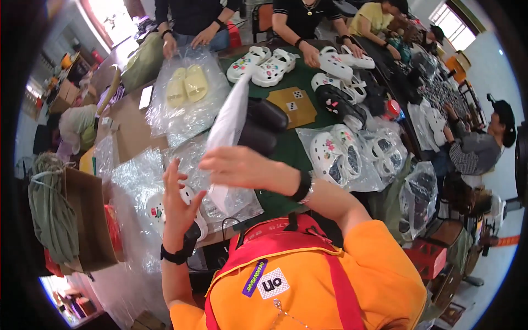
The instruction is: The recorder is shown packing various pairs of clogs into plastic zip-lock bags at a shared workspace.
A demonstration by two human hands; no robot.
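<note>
1. Orange fabric of your shirt (341,275) fills the near edge, with red straps (308,245) crossing it.
2. Your right hand (234,165) reaches across in front of you and pinches a thin white sheet (228,124), which stands nearly upright and narrows to a point at the top. The fingers are closed on its lower part.
3. Your left hand (179,201) is raised just below and left of the right one, fingers spread and empty, close to the sheet's lower end but apart from it. A black band sits on each wrist.
4. Under the left hand lies a white clog with coloured charms (157,209) on crinkled clear plastic bags (137,176).
5. Just behind the sheet sits one pair of black clogs (264,126) on the green table cover (291,148).
6. To the right, white decorated clogs in clear bags (344,157) lie in a heap; I cannot tell their number.
7. Left of you stands an open cardboard box (88,220) with grey-green cloth (52,209) draped over its edge.
8. Further off, one pair of pale yellow slides (187,85) lies in a clear bag, and two white decorated clogs (261,65) lie near the table's far end.
9. At least five other people work around the long table; bright windows light the room at the far left and far right.
</note>
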